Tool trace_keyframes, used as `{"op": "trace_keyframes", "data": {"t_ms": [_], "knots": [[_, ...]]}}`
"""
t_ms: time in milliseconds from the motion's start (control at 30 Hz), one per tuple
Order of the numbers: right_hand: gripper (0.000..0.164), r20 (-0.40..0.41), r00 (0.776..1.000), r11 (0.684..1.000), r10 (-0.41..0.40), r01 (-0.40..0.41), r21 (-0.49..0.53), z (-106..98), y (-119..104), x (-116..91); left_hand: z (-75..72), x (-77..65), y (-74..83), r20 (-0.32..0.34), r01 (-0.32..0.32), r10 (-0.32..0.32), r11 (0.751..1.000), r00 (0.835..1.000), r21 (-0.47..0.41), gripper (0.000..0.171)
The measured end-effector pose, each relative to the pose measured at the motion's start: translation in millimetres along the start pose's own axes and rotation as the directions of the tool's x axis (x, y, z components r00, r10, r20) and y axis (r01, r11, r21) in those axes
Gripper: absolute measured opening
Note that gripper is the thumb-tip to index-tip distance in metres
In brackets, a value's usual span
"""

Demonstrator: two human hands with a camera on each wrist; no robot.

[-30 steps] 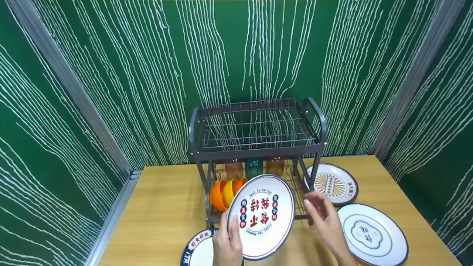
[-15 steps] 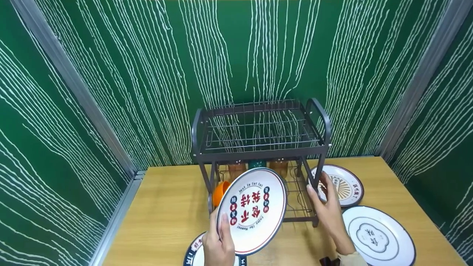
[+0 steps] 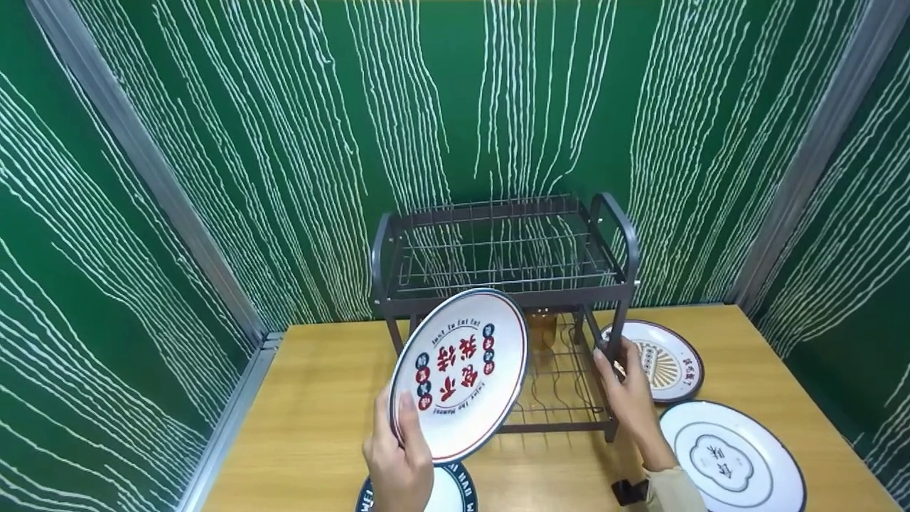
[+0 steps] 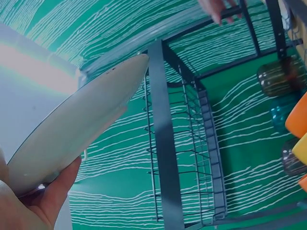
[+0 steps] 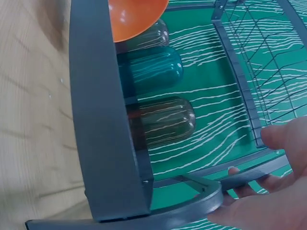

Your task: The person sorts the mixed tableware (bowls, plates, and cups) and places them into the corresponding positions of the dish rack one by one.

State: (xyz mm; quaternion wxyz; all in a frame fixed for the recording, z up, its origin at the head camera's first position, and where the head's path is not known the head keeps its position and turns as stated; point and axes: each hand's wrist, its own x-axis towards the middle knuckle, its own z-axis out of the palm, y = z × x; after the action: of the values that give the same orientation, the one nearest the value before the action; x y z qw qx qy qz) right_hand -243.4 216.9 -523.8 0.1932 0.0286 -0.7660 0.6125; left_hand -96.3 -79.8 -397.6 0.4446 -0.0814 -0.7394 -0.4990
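My left hand (image 3: 402, 451) holds a white plate (image 3: 455, 419) with a blue rim and red lettering, its thumb on the plate's face. The plate is tilted up in front of a dark two-tier dish rack (image 3: 498, 297) and hides the rack's lower left part. In the left wrist view the plate's pale underside (image 4: 86, 120) shows, apart from the rack. My right hand (image 3: 633, 391) grips the rack's right side post; the right wrist view shows the thumb (image 5: 276, 136) on one side and fingers behind the dark bar. The upper tier holds nothing.
An amber glass (image 3: 544, 331) and a teal glass (image 5: 156, 69) stand on the lower tier, with orange bowls (image 5: 136, 19). Plates lie on the wooden table: a sunburst-pattern plate (image 3: 665, 359), a flower-outline plate (image 3: 761, 451) and a dark-rimmed plate (image 3: 449, 491).
My right hand has moved right and up to the rack's post and taken hold of it. My left hand has carried the plate left and upward, now covering the bowls.
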Motion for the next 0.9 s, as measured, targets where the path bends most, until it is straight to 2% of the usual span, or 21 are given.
{"op": "trace_keyframes", "data": {"t_ms": [133, 267, 400, 533, 733, 900], "knots": [[0.036, -0.021, 1.000, 0.998, -0.017, 0.015, -0.055, 1, 3, 2, 0.0, 3.8, 0.5, 0.000, -0.014, 0.014, 1.000, 1.000, 0.000, 0.028], [0.027, -0.035, 0.999, 0.997, -0.023, 0.021, -0.071, 0, -5, 4, -0.5, 10.3, 0.6, -0.012, -0.032, 0.032, 0.999, 0.999, 0.006, 0.028], [0.024, -0.041, 0.999, 0.997, -0.026, 0.023, -0.074, 1, -10, 3, -1.6, 17.9, 0.3, -0.045, -0.060, 0.060, 0.998, 0.997, 0.002, 0.028], [0.023, -0.054, 0.997, 0.995, -0.055, 0.051, -0.081, 6, -5, 3, -1.5, 27.1, 0.7, -0.066, -0.081, 0.080, 0.997, 0.995, -0.017, 0.027], [0.022, -0.082, 0.988, 0.990, -0.129, 0.123, -0.075, 11, 3, 5, 6.0, 50.4, 2.5, -0.097, -0.128, 0.123, 0.991, 0.988, -0.048, 0.027], [0.023, -0.082, 0.985, 0.986, -0.150, 0.144, -0.081, 15, 4, 6, 11.3, 73.3, 4.9, -0.159, -0.190, 0.184, 0.982, 0.970, -0.023, 0.026]]}}
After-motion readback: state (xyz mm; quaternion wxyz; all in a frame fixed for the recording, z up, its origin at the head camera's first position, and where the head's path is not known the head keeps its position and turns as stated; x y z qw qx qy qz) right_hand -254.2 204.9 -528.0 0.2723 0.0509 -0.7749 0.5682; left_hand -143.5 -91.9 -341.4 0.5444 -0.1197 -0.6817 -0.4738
